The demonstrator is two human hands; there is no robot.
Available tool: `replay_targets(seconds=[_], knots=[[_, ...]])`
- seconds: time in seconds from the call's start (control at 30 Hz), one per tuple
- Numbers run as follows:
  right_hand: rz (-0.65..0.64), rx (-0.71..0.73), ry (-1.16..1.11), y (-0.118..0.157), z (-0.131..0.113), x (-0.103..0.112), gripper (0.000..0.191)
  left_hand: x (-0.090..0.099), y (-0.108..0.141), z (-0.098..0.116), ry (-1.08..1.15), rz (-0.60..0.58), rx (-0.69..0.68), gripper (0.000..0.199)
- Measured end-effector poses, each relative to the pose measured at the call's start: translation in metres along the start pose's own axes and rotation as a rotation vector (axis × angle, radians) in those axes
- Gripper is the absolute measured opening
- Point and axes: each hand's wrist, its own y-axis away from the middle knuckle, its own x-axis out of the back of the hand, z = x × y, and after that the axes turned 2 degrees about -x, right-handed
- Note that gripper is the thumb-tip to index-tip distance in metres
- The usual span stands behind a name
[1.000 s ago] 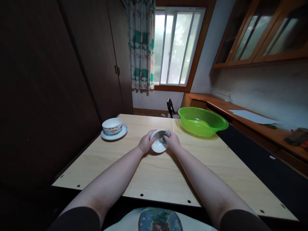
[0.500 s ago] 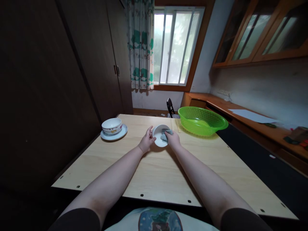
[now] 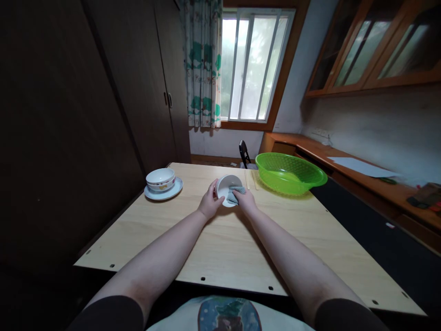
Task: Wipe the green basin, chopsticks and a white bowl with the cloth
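A white bowl is tilted over the middle of the table, its inside facing me. My left hand grips the bowl's left rim, thumb inside and fingers behind. A grey-blue cloth is bunched in my right hand, which presses it against the lower right inside of the bowl. To the left, stacked bowls with a printed pattern stand on a pale plate. Beyond my right hand lie thin chopsticks.
A large green plastic basin stands at the table's back right. The wooden table has small holes along its front edge. Behind it is a dark folding chair. A side desk with papers runs along the right, a dark wardrobe along the left.
The bowl has turned slightly and shifted a little up and left. My right hand has slid the cloth slightly left inside it. The left fingers have closed more around the rim.
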Motion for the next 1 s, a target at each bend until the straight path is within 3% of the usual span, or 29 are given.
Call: replay_targets(seconds=[0.23, 0.43, 1.0], knots=[[0.01, 0.063, 0.185, -0.001, 0.0, 0.005, 0.026, 0.005, -0.002, -0.003, -0.113, 0.041, -0.05, 0.067], [0.033, 0.147, 0.383, 0.004, -0.007, 0.009, 0.024, 0.007, 0.0, 0.003, -0.212, -0.004, -0.074, 0.06], [-0.046, 0.144, 0.363, 0.001, 0.0, 0.004, 0.026, 0.008, 0.0, 0.007, -0.283, 0.16, -0.056, 0.052]])
